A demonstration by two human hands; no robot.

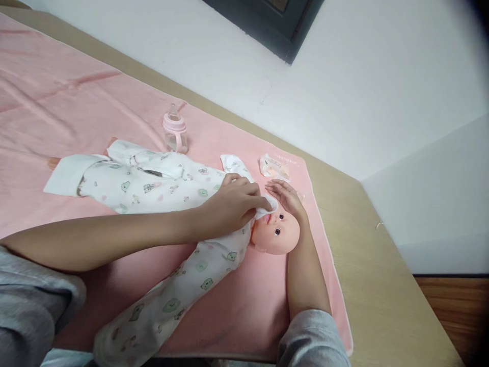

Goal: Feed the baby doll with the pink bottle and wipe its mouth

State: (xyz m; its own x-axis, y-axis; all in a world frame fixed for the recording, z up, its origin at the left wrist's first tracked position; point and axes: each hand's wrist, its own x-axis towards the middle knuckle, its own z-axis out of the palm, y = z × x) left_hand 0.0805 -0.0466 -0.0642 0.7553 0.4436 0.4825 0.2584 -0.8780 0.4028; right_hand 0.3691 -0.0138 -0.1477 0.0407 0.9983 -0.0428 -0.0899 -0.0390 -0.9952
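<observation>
A baby doll (292, 237) in a white printed sleepsuit (175, 178) lies on its back, its bald head to the right. Between the fingers of my left hand (237, 204) is a small white cloth or wipe (267, 205), pressed against the doll's cheek beside its mouth. My left forearm crosses over the doll's body. My right hand (288, 200) curves around the far side of the doll's head, its fingers stretched out and holding nothing. One long sleeve of the sleepsuit hangs toward the near table edge.
Under the doll spreads a pink blanket (237, 316) on a wooden table (362, 255). A baby bottle (175, 131) with a pink collar stands beyond the doll's legs. Near my right hand lies a small clear plastic packet (274, 167). A white wall (344, 102) rises behind the table.
</observation>
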